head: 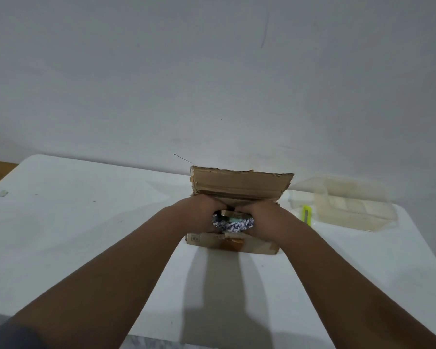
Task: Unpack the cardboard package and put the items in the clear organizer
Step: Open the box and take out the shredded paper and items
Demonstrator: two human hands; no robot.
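A worn brown cardboard box (pixel 239 185) sits on the white bench (pixel 86 222) close to its far edge, about midway along it. Its far flap stands raised toward the grey wall (pixel 212 71). Both hands reach into the open top. The left hand (pixel 203 212) is at the box's left side and the right hand (pixel 264 217) at its right side, knuckles up and fingers bent down inside. Their tips are hidden, so I cannot tell whether they grip anything. Between the hands shows white and blue shredded paper filling (pixel 233 224), with a pale green item (pixel 238 217) partly buried in it. The clear plastic organizer (pixel 350 205) lies near the bench's far right corner, apart from the box. A yellow-green cutter (pixel 306 212) lies between the two.
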